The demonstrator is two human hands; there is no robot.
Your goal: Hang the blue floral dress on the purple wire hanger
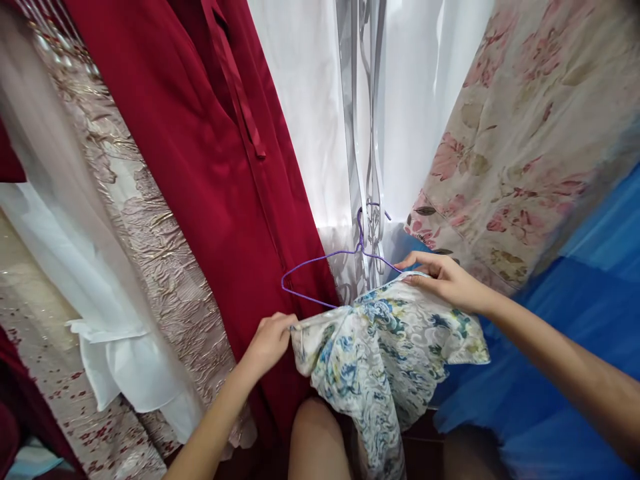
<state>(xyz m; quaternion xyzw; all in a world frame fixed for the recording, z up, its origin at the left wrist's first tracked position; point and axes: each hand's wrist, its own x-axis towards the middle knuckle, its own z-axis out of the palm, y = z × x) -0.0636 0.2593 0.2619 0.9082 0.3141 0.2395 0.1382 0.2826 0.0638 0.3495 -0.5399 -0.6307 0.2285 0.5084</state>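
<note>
A white garment with a blue, green and yellow floral print (385, 333) hangs between my two hands over my knees. My left hand (273, 340) pinches its upper edge at the left shoulder. With thumb and fingers, my right hand (440, 280) grips the garment's upper edge on the right, close against the hanger's arm. The purple wire hanger (320, 257) stands upright behind the garment, its right end inside the neckline. Its left end is bare and lies outside the cloth. The hanger's hook points up in front of white ribbons (361, 160).
Long garments hang all around: a dark red satin one (200, 153) and a textured beige one (145, 220) on the left, white cloth (305, 87) behind, a pink floral one (530, 147) and blue tulle (560, 333) on the right.
</note>
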